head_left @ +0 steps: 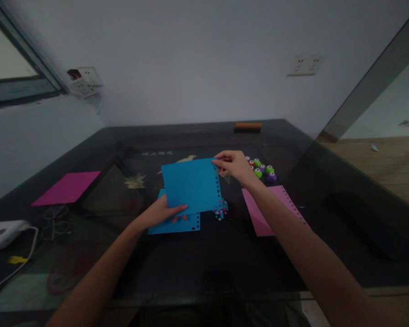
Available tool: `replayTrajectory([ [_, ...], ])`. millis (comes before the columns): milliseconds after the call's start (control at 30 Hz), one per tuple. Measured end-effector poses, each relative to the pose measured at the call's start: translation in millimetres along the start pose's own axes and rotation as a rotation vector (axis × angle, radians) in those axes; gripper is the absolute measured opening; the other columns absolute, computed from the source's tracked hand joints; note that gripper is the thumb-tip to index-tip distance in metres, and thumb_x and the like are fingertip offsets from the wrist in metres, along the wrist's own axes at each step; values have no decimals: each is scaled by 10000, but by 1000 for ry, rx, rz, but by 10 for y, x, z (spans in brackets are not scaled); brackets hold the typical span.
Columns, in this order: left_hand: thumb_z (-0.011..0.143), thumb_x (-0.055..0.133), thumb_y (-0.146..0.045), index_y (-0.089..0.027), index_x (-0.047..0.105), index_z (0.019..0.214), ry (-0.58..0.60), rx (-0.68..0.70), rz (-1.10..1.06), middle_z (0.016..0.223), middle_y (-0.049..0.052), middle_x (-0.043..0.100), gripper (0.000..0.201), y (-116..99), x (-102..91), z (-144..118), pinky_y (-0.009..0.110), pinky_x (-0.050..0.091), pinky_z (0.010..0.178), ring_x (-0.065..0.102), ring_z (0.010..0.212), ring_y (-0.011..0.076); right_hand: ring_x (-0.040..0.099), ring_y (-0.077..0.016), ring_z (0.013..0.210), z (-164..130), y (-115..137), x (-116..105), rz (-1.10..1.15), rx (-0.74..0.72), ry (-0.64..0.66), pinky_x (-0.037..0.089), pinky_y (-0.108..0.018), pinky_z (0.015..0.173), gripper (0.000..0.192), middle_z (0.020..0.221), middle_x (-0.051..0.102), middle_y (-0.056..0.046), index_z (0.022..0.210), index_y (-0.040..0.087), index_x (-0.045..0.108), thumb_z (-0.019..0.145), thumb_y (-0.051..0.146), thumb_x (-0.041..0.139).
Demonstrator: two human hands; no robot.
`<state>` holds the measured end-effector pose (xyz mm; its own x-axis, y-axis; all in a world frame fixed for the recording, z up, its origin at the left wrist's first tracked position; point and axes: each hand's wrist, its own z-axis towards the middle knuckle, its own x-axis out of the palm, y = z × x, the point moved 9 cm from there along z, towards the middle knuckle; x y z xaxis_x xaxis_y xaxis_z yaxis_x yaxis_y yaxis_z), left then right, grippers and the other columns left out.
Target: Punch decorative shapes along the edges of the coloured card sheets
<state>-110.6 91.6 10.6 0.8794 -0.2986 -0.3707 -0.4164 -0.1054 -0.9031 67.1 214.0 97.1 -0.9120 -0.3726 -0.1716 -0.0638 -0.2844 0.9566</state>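
Clock bearings were read from the held sheet.

Right hand (236, 165): thumb and forefinger pinched together on the 2 o'clock corner of a bright blue rectangular paper sheet (191, 186). Left hand (159, 212): clamped on its lower edge at 7 o'clock, thumb on the upper face, other fingertips beneath. Small cut-outs ran down the sheet's 3 o'clock edge; the 12 o'clock edge stood away from either palm.

At 7 o'clock, partly hidden under the held sheet, lay a second blue paper sheet (187, 226), also punched along its right edge. At 4 o'clock, just beside the punched edge, sat a small heap of multicoloured paper cut-outs (221, 211).

Between 3 and 4 o'clock: a pale pink punched paper sheet (259, 213), the right forearm crossing over it in view. Between 2 and 3, near the right wrist: a cluster of small green, purple and red craft punches (261, 170). At 9, well apart, a magenta paper sheet (68, 188), dark glossy tabletop (221, 263) between. Toward 6, a strip of tabletop separated the second sheet from the near edge. Between 1 and 2, near the far edge: an orange-brown bar (248, 126).
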Motion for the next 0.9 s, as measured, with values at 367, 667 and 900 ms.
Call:
replayTrajectory([
  [367, 790, 606, -462, -132, 655, 643, -89, 83, 10, 506, 16, 579, 365, 20, -312, 43, 231, 419, 489, 494, 448, 117, 567, -108, 538, 39, -65, -30, 4, 12, -33, 415, -218, 463, 220, 668, 668, -36, 791, 147, 668, 689, 341, 688],
  [667, 760, 661, -412, -121, 664, 592, -213, 131, -77, 445, 9, 545, 336, 32, -539, 55, 245, 416, 514, 491, 442, 118, 544, -90, 512, 29, -143, 66, -53, 24, 14, 421, -212, 482, 222, 647, 655, -26, 757, 141, 667, 707, 358, 666],
  [900, 717, 675, -454, -164, 609, 750, -602, 233, -344, 632, 33, 655, 299, 150, -1043, -14, 260, 408, 499, 534, 493, 133, 586, -108, 563, 8, -224, 341, -309, -25, 106, 456, -236, 563, 185, 716, 681, -43, 797, 128, 668, 798, 288, 575],
])
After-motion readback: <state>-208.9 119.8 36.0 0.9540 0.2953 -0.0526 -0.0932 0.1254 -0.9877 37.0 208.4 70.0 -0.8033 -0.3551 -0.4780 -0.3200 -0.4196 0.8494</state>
